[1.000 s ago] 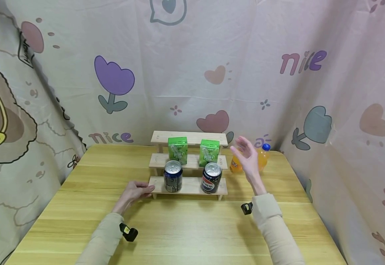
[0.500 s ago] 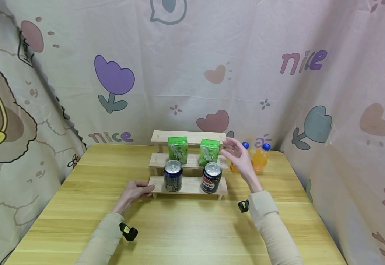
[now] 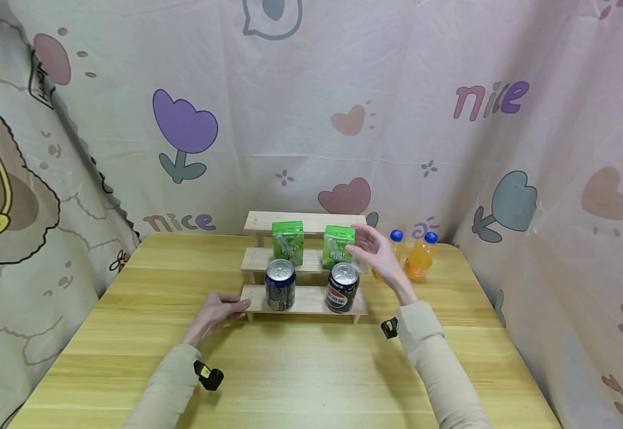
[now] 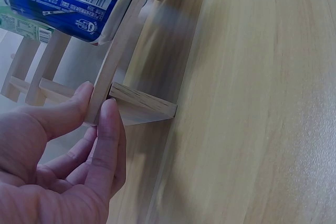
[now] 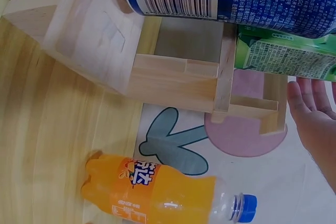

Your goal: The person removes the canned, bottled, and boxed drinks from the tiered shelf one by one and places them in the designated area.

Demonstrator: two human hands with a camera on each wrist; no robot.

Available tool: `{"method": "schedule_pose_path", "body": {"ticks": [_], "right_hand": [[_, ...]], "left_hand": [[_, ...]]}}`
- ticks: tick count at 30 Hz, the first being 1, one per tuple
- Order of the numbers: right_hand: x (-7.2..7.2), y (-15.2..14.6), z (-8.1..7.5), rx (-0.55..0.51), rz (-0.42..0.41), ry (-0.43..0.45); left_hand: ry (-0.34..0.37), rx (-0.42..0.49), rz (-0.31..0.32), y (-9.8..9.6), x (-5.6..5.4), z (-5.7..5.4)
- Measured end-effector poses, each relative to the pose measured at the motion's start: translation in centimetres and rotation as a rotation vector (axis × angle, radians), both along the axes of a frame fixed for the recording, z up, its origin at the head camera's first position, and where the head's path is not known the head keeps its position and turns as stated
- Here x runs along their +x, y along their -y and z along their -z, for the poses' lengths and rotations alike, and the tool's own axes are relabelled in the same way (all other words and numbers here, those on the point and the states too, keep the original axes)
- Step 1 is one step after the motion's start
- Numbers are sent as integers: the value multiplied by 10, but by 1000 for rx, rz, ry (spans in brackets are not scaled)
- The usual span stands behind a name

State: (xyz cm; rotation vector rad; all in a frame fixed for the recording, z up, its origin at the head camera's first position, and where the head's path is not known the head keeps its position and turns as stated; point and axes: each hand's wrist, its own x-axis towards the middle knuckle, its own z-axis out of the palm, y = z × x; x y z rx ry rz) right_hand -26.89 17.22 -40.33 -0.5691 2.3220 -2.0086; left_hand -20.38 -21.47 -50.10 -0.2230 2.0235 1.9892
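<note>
At the left end of the pale wooden three-tier rack (image 3: 268, 221), the left hand (image 3: 217, 311) pinches the lowest shelf (image 3: 309, 298) between thumb and fingers. At the right edge of the middle shelf (image 3: 312, 261) stands a green rectangular drink carton (image 3: 337, 245); the right hand (image 3: 377, 253) is beside it, thumb and fingers apart, contact indeterminable. A dark blue cylindrical metal can (image 3: 342, 291) stands toward the lowest shelf's right edge.

Three-tier wooden rack (image 3: 310, 300), right-side green carton (image 3: 337, 247) upright on its middle shelf (image 3: 313, 261)
</note>
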Motion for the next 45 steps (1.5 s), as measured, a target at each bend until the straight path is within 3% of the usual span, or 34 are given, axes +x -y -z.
{"method": "schedule_pose_path", "body": {"ticks": [24, 45], "right_hand": [[-14, 14, -3, 109, 29, 11], [-6, 23, -10, 135, 122, -28]], "left_hand": [[-10, 3, -1, 1, 0, 2], [-2, 12, -17, 0, 1, -1]]}}
